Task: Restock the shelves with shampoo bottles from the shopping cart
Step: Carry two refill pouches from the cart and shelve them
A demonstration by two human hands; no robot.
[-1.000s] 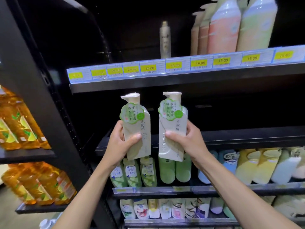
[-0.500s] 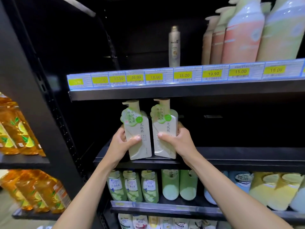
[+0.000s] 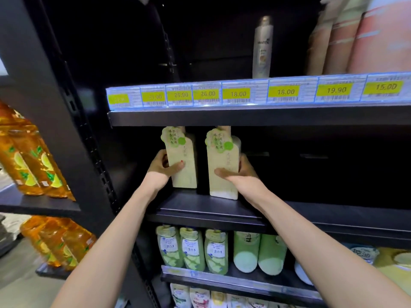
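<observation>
Black store shelving (image 3: 66,107) fills the view. Its middle shelf (image 3: 211,210) sits under a price-tag strip (image 3: 244,93) and above a row of green bottles (image 3: 191,250). Two pale shampoo bottles stand upright and slightly apart at the left of that middle shelf, with their bases at or just above the board; I cannot tell which. The left hand (image 3: 161,167) grips the left shampoo bottle (image 3: 188,150), with the thumb across the front and the fingers behind. The right hand (image 3: 242,174) wraps the right shampoo bottle (image 3: 222,161) the same way. Both pump tops are hidden behind the shelf edge above, so headroom looks tight. The bottles are best lowered flat, slid back level with labels forward, and released only once they stand steady.
</observation>
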